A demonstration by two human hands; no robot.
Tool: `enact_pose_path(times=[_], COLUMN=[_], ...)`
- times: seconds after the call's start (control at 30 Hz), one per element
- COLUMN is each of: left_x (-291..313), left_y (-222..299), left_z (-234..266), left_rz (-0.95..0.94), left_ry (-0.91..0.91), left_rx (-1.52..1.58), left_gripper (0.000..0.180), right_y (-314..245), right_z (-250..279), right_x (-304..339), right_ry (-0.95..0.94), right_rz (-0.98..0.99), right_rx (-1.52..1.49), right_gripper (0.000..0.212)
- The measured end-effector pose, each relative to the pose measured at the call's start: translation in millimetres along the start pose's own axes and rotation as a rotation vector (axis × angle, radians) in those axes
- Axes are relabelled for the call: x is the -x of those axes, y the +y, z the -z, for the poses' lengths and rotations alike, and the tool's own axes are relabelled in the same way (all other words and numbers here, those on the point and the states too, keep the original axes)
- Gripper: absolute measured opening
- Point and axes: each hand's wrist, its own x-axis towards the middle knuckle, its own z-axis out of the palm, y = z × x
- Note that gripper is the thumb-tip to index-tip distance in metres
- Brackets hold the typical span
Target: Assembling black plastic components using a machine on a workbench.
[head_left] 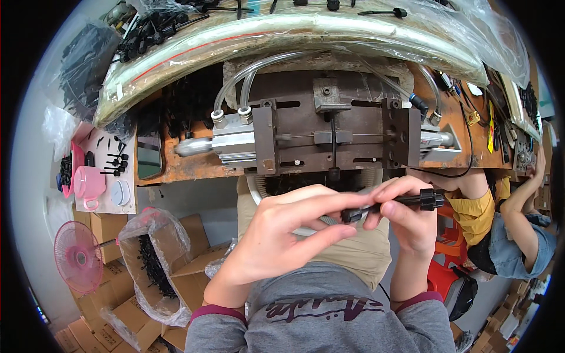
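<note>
In front of my lap, my right hand pinches a slim black plastic part with a ribbed cap at its right end. My left hand is at the other end, its fingers and thumb curved around a black tip; fingers partly hide that end. Just beyond both hands is a dark metal fixture on the bench. A similar black stem with a knob stands lengthwise in the fixture's middle, and neither hand touches it. Silver air cylinders flank the fixture.
Clear hoses arch over the fixture. Black parts lie on a plastic-covered roll at the back. At left are a pink cup, a pink fan and a lined box of black parts. Another person sits at right.
</note>
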Motion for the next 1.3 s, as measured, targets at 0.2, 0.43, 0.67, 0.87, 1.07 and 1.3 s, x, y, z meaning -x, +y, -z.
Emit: enact_pose_path(times=[0.2, 0.43, 0.67, 0.87, 1.07, 1.3], left_x=[12.2, -0.8, -14.6, -20.2, -20.4, -20.6], left_y=[8.1, -26.9, -47.7, -44.5, -40.8, -39.4], left_z=[9.0, -8.7, -19.0, -13.7, -14.0, -12.1], left_rz=[-0.105, -0.370, -0.385, -0.350, -0.316, -0.332], left_ry=[0.017, 0.303, 0.309, 0.265, 0.264, 0.276], left_rx=[-0.015, -0.814, -1.073, -1.121, -1.110, -1.000], left_gripper=[0.033, 0.030, 0.025, 0.024, 0.024, 0.029], right_y=[-4.9, 0.6, 4.7, 8.0, 13.8, 2.2], right_z=[4.0, -3.2, -8.4, -7.5, -9.8, -8.6], right_x=[-0.2, -3.7, 1.6, 4.5, 7.4, 2.1], right_ry=[0.159, 0.323, 0.382, 0.373, 0.376, 0.274], right_rz=[0.106, 0.373, 0.469, 0.511, 0.569, 0.812], right_rx=[0.057, 0.438, 0.670, 0.744, 0.665, 1.235], right_gripper=[0.025, 0.033, 0.028, 0.023, 0.026, 0.027])
